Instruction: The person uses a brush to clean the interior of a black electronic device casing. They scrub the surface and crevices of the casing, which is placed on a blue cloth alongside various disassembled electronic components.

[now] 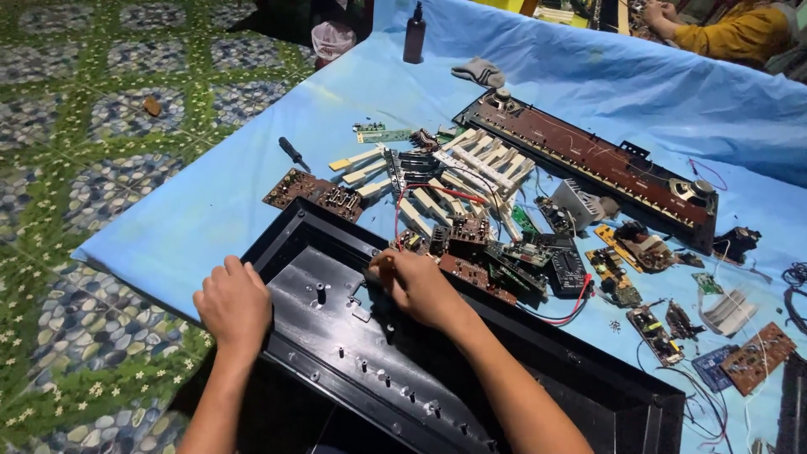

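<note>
Nearest me: my left hand (233, 304), fingers curled loosely and pressing flat on the near left edge of the black plastic casing (471, 370), bracing it and gripping nothing. Next: my right hand (416, 284), fingers pinched shut at the casing's far rim, apparently on the end of a red wire (429, 190) (the contact itself is hidden under my knuckles, so I cannot tell for sure). The casing lies open side up at the near edge of the blue sheet (252, 168), its screw posts bare and no boards left inside that I can see. Just beyond its far rim: a heap of circuit boards (496, 248) and loose white keys (471, 172), with a brown circuit board (313, 193) and a black-handled screwdriver (293, 153) toward the left edge. Further: the long brown main board (588, 160) with speakers at both ends, and smaller boards scattered toward the right edge. Far edge: a dark bottle (414, 34), a grey cloth (477, 71), and another person's yellow sleeve (740, 34) in the far right corner. Judgement: stripping looks largely done; the wire at the rim seems among the last attachments.
</note>
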